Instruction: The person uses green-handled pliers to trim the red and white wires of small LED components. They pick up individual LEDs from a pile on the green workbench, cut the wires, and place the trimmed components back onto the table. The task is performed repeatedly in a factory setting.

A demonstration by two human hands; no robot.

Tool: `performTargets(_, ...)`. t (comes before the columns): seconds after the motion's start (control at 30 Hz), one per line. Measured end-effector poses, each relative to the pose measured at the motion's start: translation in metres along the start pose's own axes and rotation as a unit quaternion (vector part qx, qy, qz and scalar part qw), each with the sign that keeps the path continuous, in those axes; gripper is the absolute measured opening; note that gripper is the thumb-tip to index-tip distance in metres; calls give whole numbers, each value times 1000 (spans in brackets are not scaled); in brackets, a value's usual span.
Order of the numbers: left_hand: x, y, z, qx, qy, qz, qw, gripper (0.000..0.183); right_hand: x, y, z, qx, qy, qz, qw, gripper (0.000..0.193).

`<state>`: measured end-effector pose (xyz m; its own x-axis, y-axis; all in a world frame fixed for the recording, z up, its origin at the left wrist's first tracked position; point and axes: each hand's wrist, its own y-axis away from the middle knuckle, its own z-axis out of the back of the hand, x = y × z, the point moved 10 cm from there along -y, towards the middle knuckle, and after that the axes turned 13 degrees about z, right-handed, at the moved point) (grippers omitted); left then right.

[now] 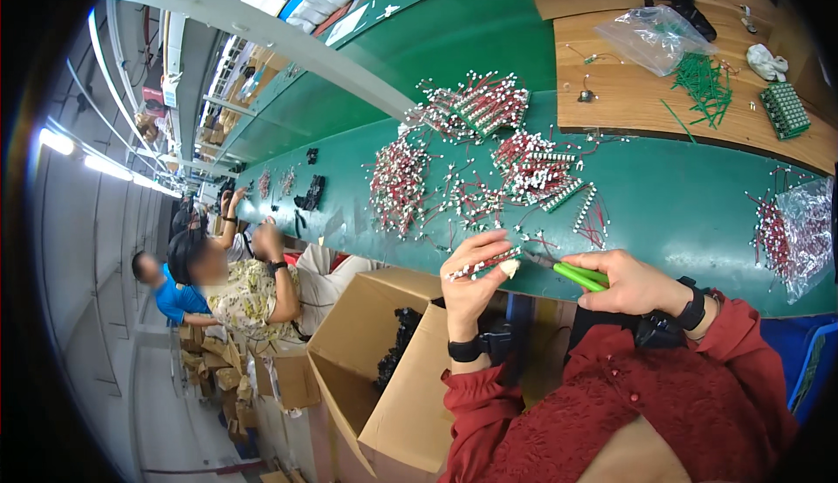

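Near the front edge of the green bench my left hand (468,293) is closed around a narrow green circuit-board strip (483,267) with white parts and red wires along it. My right hand (630,280) grips a pair of cutting pliers by their green handles (581,276). The plier jaws point left and reach the end of the strip; whether they touch it I cannot tell. Just beyond my hands lie loose red-and-white wired pieces (474,203) and a small row of boards (587,214).
Heaps of wired boards (397,188) cover the bench (681,199) ahead. On the wooden board (628,103) at the far right lie green strips (703,90) and a plastic bag (650,37). An open cardboard box (410,413) stands below the edge at left. Other people work further left.
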<state>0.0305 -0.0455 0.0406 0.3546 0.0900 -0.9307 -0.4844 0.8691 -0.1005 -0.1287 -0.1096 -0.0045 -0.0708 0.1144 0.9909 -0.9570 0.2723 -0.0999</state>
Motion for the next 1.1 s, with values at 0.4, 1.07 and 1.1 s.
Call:
performTargets(0.4,3,1,-1,-9,53,25,998,20,4,-1,-3,-4,-33,9,999,59)
performTargets(1.07,65,15,10,-53,321,149,934,10,-7,-14,-27,-41,5,64,997,47)
performTargets(1.1,63,17,12,-49,319,132,937,10,-16,-13,-32,-10,-109,-1,994,46)
